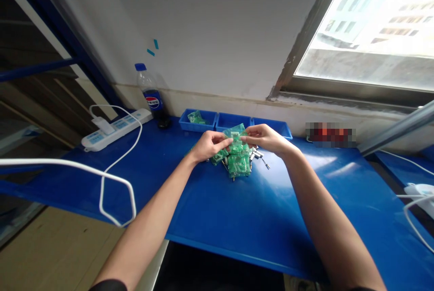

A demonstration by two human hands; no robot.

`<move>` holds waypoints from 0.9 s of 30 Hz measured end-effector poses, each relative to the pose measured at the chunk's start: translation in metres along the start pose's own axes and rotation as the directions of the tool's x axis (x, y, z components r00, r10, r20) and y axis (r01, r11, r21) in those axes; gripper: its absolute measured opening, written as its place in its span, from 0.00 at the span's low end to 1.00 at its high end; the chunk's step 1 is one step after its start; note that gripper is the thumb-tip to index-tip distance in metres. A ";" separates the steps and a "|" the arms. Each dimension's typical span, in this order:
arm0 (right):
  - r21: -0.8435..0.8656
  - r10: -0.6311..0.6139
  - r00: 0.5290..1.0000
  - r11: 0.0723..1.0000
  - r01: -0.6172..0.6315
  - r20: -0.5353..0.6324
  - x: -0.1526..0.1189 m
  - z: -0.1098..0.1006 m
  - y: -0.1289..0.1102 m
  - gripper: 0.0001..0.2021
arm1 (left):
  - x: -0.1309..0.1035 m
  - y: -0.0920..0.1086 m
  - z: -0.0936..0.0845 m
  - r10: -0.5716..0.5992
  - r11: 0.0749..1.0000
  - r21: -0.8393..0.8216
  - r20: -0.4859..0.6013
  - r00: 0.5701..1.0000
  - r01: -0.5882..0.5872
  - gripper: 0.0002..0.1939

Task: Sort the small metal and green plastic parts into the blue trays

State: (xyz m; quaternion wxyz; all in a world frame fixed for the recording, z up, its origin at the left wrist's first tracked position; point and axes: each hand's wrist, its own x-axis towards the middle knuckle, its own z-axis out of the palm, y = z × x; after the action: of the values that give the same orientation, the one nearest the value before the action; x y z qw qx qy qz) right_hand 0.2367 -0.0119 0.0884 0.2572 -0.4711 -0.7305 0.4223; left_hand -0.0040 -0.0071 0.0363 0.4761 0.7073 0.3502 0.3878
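Observation:
Between my two hands is a small green plastic bag [234,133], with something pale inside that is too small to name. My left hand [210,145] pinches its left side between thumb and fingers. On the other side, my right hand [262,138] grips the bag's right edge the same way. Just below, a pile of similar green bags [239,164] lies on the blue table. Small metal parts [258,153] with dark and silver ends poke out beside the pile, partly hidden by my right hand.
Behind my hands stand a left blue bin [183,124] with a green bag [196,117] in it, a middle bin [233,121] and a right bin [286,131]. A cola bottle [152,96], a power strip [118,128] and a looping white cable [130,146] occupy the left.

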 end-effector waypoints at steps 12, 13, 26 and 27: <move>-0.146 0.067 0.998 0.987 -0.069 -0.022 0.000 -0.008 0.006 0.21 | 0.013 -0.026 -0.020 -0.231 0.967 -0.197 -0.401 0.886 0.163 0.30; -0.181 0.068 0.997 0.981 -0.071 -0.025 0.000 -0.008 0.006 0.19 | 0.013 -0.026 -0.020 -0.201 0.978 -0.130 -0.385 0.901 0.163 0.28; -0.496 0.139 0.960 0.833 -0.247 -0.244 0.010 0.005 0.025 0.14 | 0.005 -0.014 -0.002 0.040 0.950 0.311 -0.226 0.973 0.033 0.14; -0.487 0.136 0.958 0.838 -0.247 -0.252 0.011 0.006 0.026 0.13 | 0.004 -0.014 -0.001 0.052 0.942 0.334 -0.218 0.975 0.025 0.14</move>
State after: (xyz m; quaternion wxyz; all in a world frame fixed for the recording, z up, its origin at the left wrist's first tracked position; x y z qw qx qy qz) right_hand 0.2399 0.0009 0.0624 0.1535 -0.6348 -0.7344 0.1846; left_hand -0.0047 0.0014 0.0243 0.3038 0.7322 0.4574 0.4031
